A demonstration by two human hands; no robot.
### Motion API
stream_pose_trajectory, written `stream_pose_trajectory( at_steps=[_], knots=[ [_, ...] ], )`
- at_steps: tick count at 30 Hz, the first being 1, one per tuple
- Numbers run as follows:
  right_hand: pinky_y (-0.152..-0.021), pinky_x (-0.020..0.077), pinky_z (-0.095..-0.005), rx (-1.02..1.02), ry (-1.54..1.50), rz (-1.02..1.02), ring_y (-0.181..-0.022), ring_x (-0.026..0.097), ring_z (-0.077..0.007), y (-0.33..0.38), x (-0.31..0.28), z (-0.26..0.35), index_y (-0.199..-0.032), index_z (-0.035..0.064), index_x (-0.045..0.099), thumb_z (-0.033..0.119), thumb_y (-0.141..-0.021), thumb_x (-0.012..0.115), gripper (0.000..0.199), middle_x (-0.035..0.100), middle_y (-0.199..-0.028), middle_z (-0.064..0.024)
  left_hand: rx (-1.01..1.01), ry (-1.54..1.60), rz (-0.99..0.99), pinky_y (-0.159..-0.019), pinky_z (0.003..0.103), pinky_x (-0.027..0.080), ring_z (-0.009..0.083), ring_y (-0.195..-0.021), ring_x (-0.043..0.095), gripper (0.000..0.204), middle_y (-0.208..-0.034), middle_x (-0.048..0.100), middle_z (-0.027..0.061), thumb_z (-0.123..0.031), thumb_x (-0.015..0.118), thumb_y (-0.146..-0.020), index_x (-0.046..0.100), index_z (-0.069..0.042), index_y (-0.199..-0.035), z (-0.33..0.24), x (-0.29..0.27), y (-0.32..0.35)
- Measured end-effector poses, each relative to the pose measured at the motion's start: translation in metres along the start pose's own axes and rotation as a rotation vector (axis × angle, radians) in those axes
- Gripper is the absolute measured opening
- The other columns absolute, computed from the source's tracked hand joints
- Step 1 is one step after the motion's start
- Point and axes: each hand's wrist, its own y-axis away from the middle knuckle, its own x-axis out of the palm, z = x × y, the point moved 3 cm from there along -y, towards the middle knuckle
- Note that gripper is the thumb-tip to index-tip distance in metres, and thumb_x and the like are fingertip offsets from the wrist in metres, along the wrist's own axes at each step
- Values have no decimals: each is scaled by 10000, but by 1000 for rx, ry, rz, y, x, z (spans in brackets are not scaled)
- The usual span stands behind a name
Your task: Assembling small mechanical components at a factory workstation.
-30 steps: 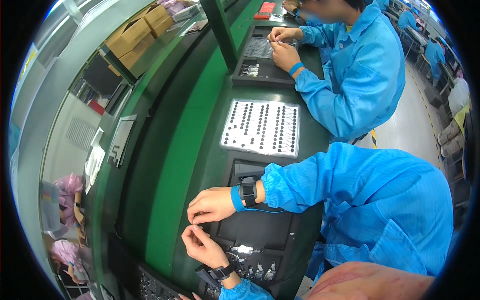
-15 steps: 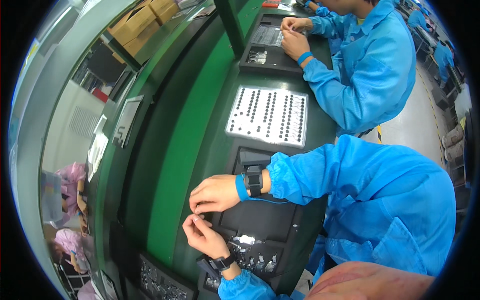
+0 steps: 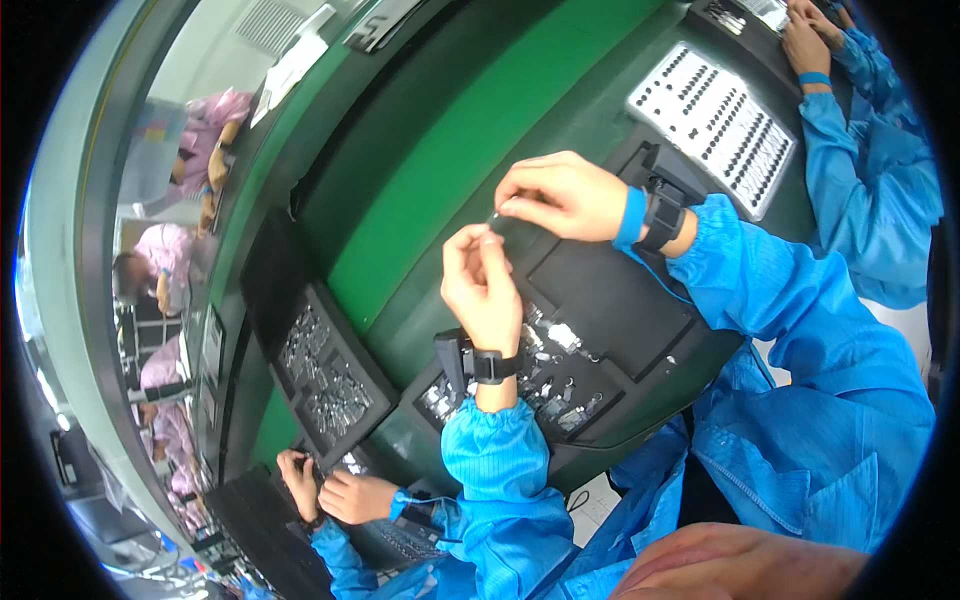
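Observation:
My right hand point(image 3: 570, 197), a blue band and black strap at its wrist, is closed in a pinch. My left hand point(image 3: 480, 285), with a black strap at the wrist, is pinched just beside it. A small thin part point(image 3: 493, 216) bridges the two sets of fingertips; it is too small to name, and the fingers partly hide it. Both hands are raised above the near edge of a black tray point(image 3: 615, 290). Small metallic parts point(image 3: 562, 400) lie in its compartments, by my left wrist.
A white tray point(image 3: 735, 185) with rows of black round pieces is at the upper right. Another black tray point(image 3: 335, 400) holds small metal parts. Co-workers' hands point(image 3: 350, 495) work at lower left and others point(image 3: 810, 40) at upper right. A green strip point(image 3: 400, 220) runs along the bench.
The view has swung left, so the bench and trays appear shifted and tilted. My hands remain fingertip to fingertip; a thin part now shows between them. A neighbour's hands have come into view at lower left.

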Motion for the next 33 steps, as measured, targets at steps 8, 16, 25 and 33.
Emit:
stream_pose_trajectory(
  at_steps=[8,16,25,33],
  knots=[
    [-647,509,-371,5,13,20,-746,650,-286,2,8,6,-965,6,666,138,-941,647,136,670,-845,-114,15,-98,17,-596,217,432,57,-660,532,89,-876,654,39,-71,588,-990,613,-13,-1052,1,-2,-1],
    [-598,488,-324,-8,-27,20,-687,635,-228,0,8,6,-958,-5,663,115,-937,654,122,648,-817,-117,18,-21,24,-592,205,430,47,-665,527,89,-867,650,16,-85,590,-996,621,-5,-1022,2,-1,-1],
    [-614,495,-326,35,-14,59,-702,646,-232,2,9,11,-959,-3,668,103,-923,659,113,643,-799,-123,7,-152,40,-584,222,435,59,-656,533,133,-809,640,19,-129,600,-1000,620,2,-994,2,-4,-1],
    [-755,523,-418,105,11,104,-853,658,-360,4,6,14,-943,14,670,177,-936,626,169,684,-898,-154,-16,-224,51,-577,226,435,60,-650,537,173,-807,644,23,-169,599,-1007,618,1,-982,3,-5,3]
  ],
)
